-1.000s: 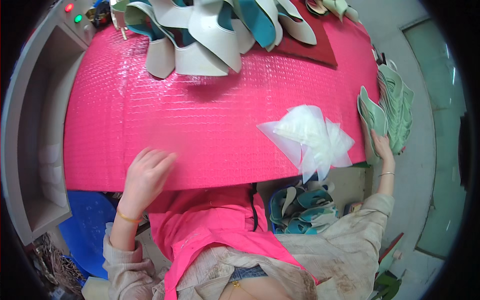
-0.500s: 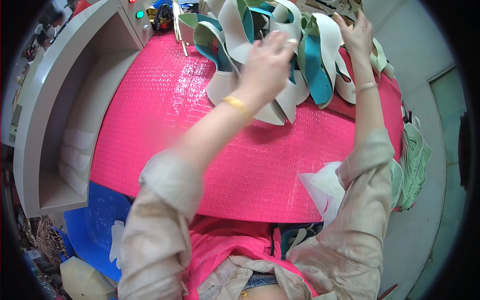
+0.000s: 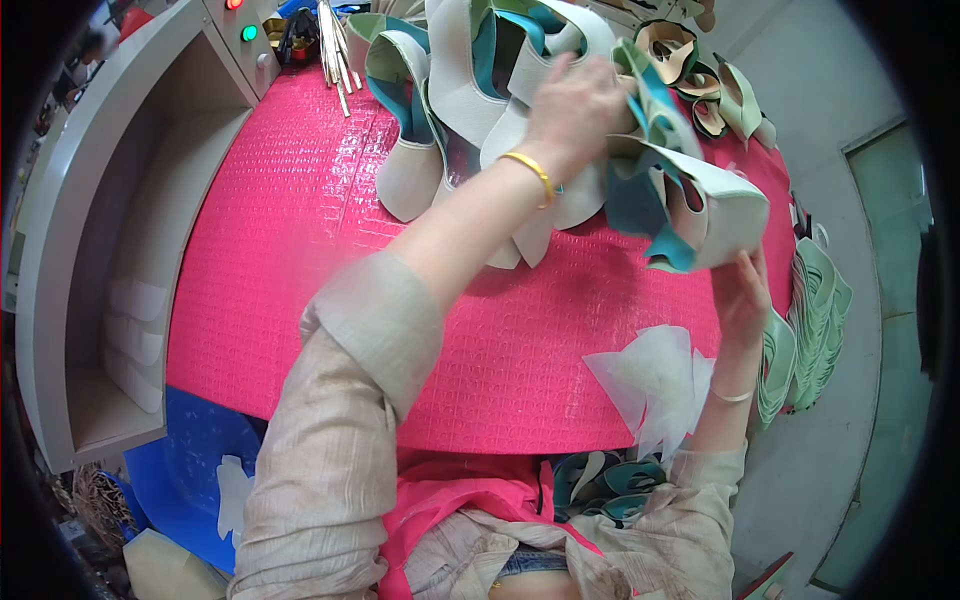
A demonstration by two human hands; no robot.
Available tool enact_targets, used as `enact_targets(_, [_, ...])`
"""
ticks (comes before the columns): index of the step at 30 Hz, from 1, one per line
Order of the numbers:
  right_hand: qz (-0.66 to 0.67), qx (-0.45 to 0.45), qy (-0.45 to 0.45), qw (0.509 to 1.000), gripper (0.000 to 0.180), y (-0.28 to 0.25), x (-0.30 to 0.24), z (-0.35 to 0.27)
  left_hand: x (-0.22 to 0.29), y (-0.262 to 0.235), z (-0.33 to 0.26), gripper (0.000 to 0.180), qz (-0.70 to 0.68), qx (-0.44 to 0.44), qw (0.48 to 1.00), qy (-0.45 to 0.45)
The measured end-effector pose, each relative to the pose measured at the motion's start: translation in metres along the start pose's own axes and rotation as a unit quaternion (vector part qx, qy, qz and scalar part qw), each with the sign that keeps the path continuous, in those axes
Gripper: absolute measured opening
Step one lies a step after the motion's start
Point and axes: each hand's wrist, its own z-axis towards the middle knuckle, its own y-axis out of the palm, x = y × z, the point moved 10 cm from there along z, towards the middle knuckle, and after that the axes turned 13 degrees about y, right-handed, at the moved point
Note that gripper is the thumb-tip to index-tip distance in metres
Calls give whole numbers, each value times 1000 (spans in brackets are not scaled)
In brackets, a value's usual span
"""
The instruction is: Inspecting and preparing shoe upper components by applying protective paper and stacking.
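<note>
Bundle of curved shoe-upper pieces (image 3: 690, 200), pale mint outside and teal inside, lifted just above the far right part of the pink tabletop (image 3: 300, 230). Long axis roughly left to right, tilted down toward the right, blunt pale end pointing right. Gripped at its left end by the left hand (image 3: 575, 105), arm stretched far across the tabletop from the near side, wrist bent, fingers closed over the pieces, gold bangle (image 3: 530, 172) on the wrist. Supported from below at the right end by the right hand (image 3: 740, 295), palm up, fingers spread narrowly against the underside; whether actually clasping, could not tell. Thin bracelet (image 3: 730, 397) on that wrist.

Just left of the bundle, a pile of similar cream and teal uppers (image 3: 450, 110) lying on the tabletop. Near right edge, crumpled translucent plastic sheet (image 3: 650, 385). Beyond the right edge, a stack of mint insoles (image 3: 815, 330). Far left, grey machine housing (image 3: 110, 250) with red and green lamps, and a bunch of thin sticks (image 3: 335, 45) beside it.
</note>
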Motion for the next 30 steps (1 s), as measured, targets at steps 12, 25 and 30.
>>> enact_targets(12, [-429, -39, -125, 894, 18, 63, -30, -130, 3, 83, -16, 35, -36, -247, 968, 9])
enact_targets(25, [-495, -519, -168, 676, 35, 216, 90, -201, 96, -48, -219, 49, -734, -179, 390, -527])
enact_targets(30, [-190, -255, -15, 948, 76, 144, 99, -116, 82, -107, -212, 51, -673, -135, 532, -495])
